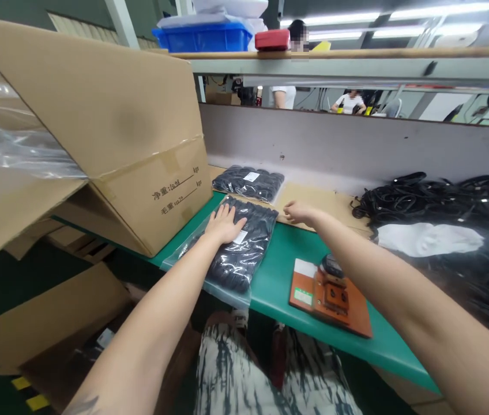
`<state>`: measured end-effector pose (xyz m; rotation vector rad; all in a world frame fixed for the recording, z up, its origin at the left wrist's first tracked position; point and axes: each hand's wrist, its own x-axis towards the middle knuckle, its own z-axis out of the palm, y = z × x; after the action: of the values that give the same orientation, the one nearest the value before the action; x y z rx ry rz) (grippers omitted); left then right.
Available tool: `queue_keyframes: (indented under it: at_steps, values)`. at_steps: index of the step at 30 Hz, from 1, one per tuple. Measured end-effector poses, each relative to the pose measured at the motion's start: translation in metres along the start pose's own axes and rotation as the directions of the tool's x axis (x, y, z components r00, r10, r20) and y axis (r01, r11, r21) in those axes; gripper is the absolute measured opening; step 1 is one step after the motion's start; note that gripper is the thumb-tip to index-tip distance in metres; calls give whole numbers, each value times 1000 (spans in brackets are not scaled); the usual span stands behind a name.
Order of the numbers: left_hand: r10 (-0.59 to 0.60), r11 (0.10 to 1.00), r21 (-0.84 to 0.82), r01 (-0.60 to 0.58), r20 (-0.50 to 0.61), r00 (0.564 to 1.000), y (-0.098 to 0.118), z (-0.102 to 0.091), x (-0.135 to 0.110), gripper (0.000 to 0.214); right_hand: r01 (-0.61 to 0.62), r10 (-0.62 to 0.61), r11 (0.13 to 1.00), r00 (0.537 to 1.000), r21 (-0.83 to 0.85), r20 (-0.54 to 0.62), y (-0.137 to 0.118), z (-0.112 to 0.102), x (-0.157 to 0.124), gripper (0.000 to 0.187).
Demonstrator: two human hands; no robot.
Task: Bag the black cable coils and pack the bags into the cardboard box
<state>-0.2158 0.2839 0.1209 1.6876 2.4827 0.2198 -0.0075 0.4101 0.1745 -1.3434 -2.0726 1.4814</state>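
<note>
My left hand (224,223) lies flat, fingers spread, on a clear plastic bag of black cables (240,253) with a white label, which hangs partly over the green bench's front edge. My right hand (297,212) reaches to the bag's far right corner, fingers curled loosely; nothing is visibly held in it. A second filled bag of black cables (248,183) rests further back on brown cardboard.
A large open cardboard box (140,155) stands at the left on the green bench (279,276). An orange fixture (331,297) sits near the front edge. Loose black cables (435,199) and white cloth (430,239) pile at the right. Other people work behind the partition.
</note>
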Motion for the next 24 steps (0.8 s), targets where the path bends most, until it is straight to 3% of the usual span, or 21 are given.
queue_keyframes:
  at_steps: [4,8,12,18,24]
  values:
    - [2,1000,-8,-2,-8,1000,1,0,0,86,-10,12,1000,985,-12,173,10,-4,44,12]
    - [2,1000,-12,-2,-1,1000,0,1,0,87,28,-44,998,944,54,327,12,-5,58,5]
    - [-2,1000,-19,2,0,1000,0,3,0,88,60,-93,993,925,100,369,9,-5,63,10]
    - [-2,1000,-31,1,-17,1000,0,3,-1,89,153,-162,987,964,58,212,12,26,63,35]
    - [4,999,-37,-5,-9,1000,0,4,0,89,216,-228,940,974,-265,-15,13,40,70,54]
